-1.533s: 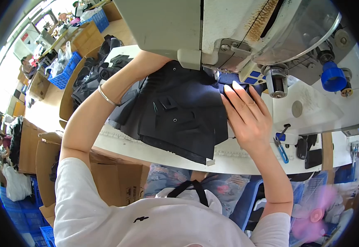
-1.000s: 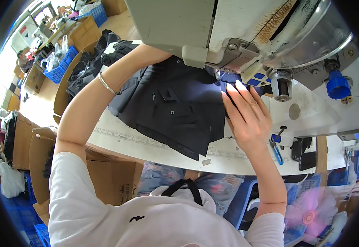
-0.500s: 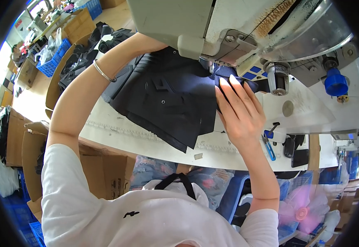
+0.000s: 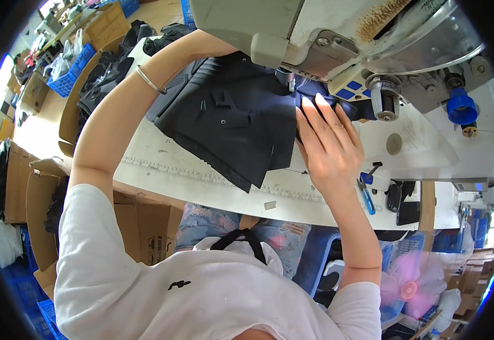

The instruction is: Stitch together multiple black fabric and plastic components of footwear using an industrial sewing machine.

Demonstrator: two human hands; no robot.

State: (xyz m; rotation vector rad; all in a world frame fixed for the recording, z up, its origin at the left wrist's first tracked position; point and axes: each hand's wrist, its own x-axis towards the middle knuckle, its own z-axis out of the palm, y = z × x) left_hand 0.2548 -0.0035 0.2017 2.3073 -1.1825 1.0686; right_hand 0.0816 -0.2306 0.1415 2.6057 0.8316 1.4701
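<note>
A dark piece of sewn fabric (image 4: 235, 113), with a small metal eyelet, a cut-out tab and layered edges, lies under the head of a sewing machine (image 4: 241, 25). Its right edge runs by the presser foot (image 4: 285, 79). My right hand (image 4: 331, 144) rests palm down just right of the needle area, fingers stretched out over the dark fabric's edge. From the left my arm reaches round to the far side of the fabric; of my left hand (image 4: 220, 46) only the wrist end shows, and its fingers are hidden behind the machine head.
Blue-handled snips (image 4: 366, 195), a black phone (image 4: 408, 212) and a dark mouse-like item (image 4: 394, 197) lie right on the white table (image 4: 201, 184). Cardboard boxes (image 4: 142, 226) stand at left. Beyond my right elbow is a pink fan (image 4: 408, 290). Dark pieces (image 4: 108, 79) are heaped far left.
The view has shifted slightly, so the table and fabric sit higher. The fabric's lower corner has moved a little up and left. Both hands keep nearly the same place on the fabric.
</note>
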